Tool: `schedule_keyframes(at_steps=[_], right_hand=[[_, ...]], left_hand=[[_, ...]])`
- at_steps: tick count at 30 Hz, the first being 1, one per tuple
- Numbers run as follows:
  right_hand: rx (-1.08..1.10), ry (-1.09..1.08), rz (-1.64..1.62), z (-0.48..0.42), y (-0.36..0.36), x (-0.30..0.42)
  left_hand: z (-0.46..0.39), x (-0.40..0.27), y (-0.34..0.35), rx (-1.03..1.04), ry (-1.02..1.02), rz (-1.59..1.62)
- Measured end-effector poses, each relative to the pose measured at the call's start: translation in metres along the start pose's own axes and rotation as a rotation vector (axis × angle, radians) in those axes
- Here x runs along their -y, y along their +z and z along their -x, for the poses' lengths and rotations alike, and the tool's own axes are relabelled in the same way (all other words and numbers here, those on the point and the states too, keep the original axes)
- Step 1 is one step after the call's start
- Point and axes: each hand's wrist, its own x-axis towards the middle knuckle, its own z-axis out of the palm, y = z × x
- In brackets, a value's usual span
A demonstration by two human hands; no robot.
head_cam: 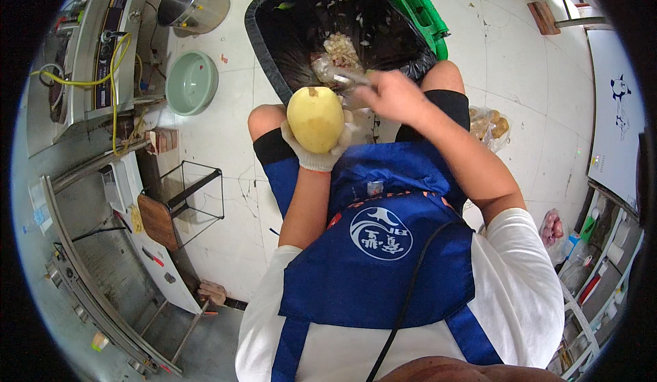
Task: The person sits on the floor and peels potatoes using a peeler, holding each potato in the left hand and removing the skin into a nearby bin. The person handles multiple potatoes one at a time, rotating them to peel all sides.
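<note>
My left hand, in a white knit glove, cups a large, pale yellow potato from below. Its surface looks peeled, with a small brown patch near the top and a duller area in the middle. My bare right hand grips a blurred metal tool, apparently a peeler, to the right of the potato and apart from it. Both hands are at the near edge of a waste bin lined with a black bag. Inside lie a pale heap of scraps, some clear plastic and scattered peelings.
The bin's green lid hangs at its far right side. To the left stand a steel pot, a pale green basin and a wooden-seated stool. A bag of potatoes lies on the tiles behind my right knee.
</note>
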Motion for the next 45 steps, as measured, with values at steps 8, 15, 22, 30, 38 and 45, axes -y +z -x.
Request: schedule_keyframes(at_steps=[8,15,22,30,38,45], right_hand=[[0.062,-0.301,0.081,0.012,-0.03,0.028],[-0.1,0.021,-0.005,-0.002,-0.033,0.022],[-0.023,0.151,0.136,0.0,-0.019,-0.002],[0.028,0.028,0.032,0.02,-0.01,0.019],[0.026,-0.116,-0.133,0.035,-0.025,0.04],[-0.075,0.148,0.067,0.007,-0.03,-0.007]], left_hand=[[-0.004,0.002,0.021,-0.242,0.039,-0.103],[-0.002,-0.018,-0.019,-0.003,-0.152,-0.234],[0.003,-0.015,-0.015,-0.008,-0.14,-0.238],[-0.002,-0.024,-0.001,-0.096,-0.147,-0.412],[-0.002,-0.017,-0.001,-0.11,-0.038,-0.571],[-0.003,-0.018,0.024,-0.138,0.016,-0.889]])
